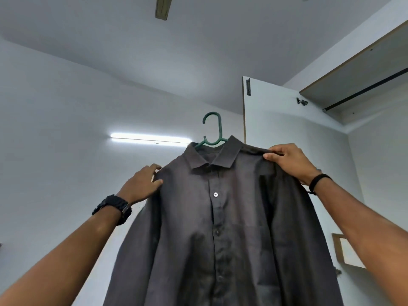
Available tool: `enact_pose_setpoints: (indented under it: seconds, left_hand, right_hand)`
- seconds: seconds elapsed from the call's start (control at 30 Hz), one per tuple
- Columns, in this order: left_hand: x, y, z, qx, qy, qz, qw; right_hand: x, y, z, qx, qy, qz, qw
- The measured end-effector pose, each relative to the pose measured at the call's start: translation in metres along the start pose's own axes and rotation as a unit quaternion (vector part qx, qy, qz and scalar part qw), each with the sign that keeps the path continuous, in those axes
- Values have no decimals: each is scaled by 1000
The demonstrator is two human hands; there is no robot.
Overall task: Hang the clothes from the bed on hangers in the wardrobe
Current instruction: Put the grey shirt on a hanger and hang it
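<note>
Overhead, a dark grey button-up shirt [220,217] is held up at arm's length, seen from below against a pale wall and ceiling. It hangs on a green plastic hanger [212,131], whose hook rises free above the collar and is caught on nothing. The shirt is the landmark for all that follows.

At the shirt's left shoulder, the left hand [141,184] grips the fabric: the thumb lies on the front of the shoulder and the fingers curl round behind the seam. A black watch [114,207] sits on that wrist.

At the shirt's right shoulder, the right hand [287,161] pinches the shoulder seam, thumb on the front and fingers folded over the top edge. A thin black band [318,182] circles that wrist.

Both grips are clenched on the cloth, holding the shoulders spread wide so the front with its buttoned placket faces the camera.

Behind the shirt, just above its right shoulder, stands an open white wardrobe door [265,120]. Up and to the right of the shirt is the wardrobe's top, with a dark hanging rail [366,90] running beneath it, well apart from the hanger's hook. Left of the collar, a lit tube light [150,138] glows on the wall.
</note>
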State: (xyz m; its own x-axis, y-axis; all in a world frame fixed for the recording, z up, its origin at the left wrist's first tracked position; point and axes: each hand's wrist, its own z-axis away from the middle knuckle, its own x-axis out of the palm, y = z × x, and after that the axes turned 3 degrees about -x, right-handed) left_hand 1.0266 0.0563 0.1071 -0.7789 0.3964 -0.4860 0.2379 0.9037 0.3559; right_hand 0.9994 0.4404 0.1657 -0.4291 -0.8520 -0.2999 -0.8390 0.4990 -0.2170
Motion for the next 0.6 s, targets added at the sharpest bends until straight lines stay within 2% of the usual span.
enact_pose_setpoints:
  seconds: [0.13,0.2,0.27,0.33,0.4,0.47,0.53,0.6]
  left_hand:
    - [9,14,3,44,47,-41,997]
    - [14,26,5,75,99,-45,991]
    - [15,39,5,76,182,-3,980]
    - [17,53,1,67,230,21,971]
    - [19,63,-4,58,221,26,973]
    - [28,70,-8,51,174,65,981]
    - [47,77,-9,61,130,111,983]
    - [76,87,-9,74,109,112,985]
  right_hand:
    - [-15,-6,2,37,-108,-137,984]
    - [-23,-4,2,49,-95,-158,982]
    - [-29,-1,1,52,-47,-164,984]
    - [-35,3,2,63,-30,-175,982]
    - [-46,5,6,105,-74,-212,969]
    - [-62,16,13,146,-124,-235,953]
    - [-79,36,24,171,-125,-219,952]
    - [-88,59,34,188,-89,-185,961]
